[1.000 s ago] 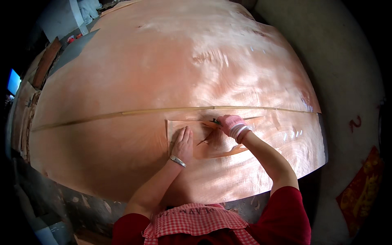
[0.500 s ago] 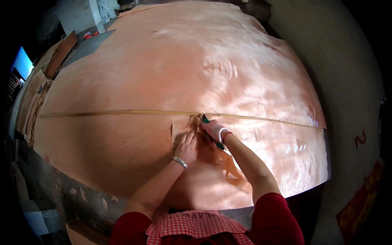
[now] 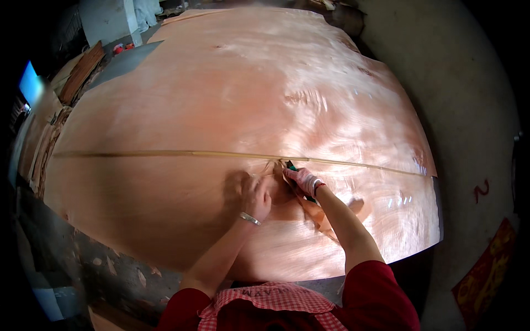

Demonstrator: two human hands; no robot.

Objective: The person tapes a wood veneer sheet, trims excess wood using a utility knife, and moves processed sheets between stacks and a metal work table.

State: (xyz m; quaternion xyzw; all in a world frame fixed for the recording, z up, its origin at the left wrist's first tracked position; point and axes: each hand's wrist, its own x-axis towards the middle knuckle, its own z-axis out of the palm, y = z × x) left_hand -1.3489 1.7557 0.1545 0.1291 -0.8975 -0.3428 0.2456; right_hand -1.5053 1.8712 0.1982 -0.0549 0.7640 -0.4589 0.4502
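A large sheet of reddish wood veneer [image 3: 143,209] lies in front of me, with a long thin wooden strip [image 3: 232,154] across it from left to right. Just below the strip, my right hand [image 3: 303,180], in a pale glove, is closed around a dark green knife-like tool [image 3: 291,165]. Its tip is close to the strip; the fingers partly hide the rest. My bare left hand [image 3: 256,197], with a bracelet at the wrist, is over the veneer to the left, its fingers blurred by motion. A loose curled veneer scrap [image 3: 326,223] lies partly under my right forearm.
More veneer pieces [image 3: 83,74] are stacked at the far left, near a lit screen [image 3: 30,84]. A pale wall [image 3: 458,110] runs along the right side. Small scraps [image 3: 141,276] lie on the floor at the lower left.
My left hand has left the veneer piece it was pressing on and is now blurred. The right hand with the tool has shifted slightly right along the strip. The loose scrap has shifted right.
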